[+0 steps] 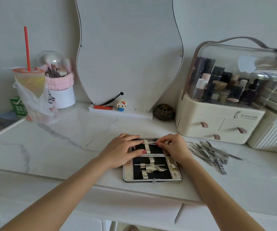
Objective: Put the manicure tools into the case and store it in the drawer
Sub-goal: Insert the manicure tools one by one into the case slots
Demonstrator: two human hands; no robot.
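An open manicure case (176,170) with a black lining and gold straps lies flat near the front edge of the marble tabletop. My left hand (121,150) rests flat on the left of its far half, fingers spread over thin tools there. My right hand (172,147) pinches a thin metal tool (151,143) lying under the gold strap in the far half. One slim tool (149,164) sits strapped in the near half. A pile of several loose steel manicure tools (212,154), with nail clippers among them, lies on the table to the right of the case.
A cream cosmetics organiser (217,124) with small drawers stands behind the tool pile, a white ribbed box (271,137) beside it. A mirror (127,55), a lighter, a toy figure and a dark round jar sit at the back; a drink cup (29,80) and a brush holder stand at the left. Desk drawer fronts (134,209) run below the edge.
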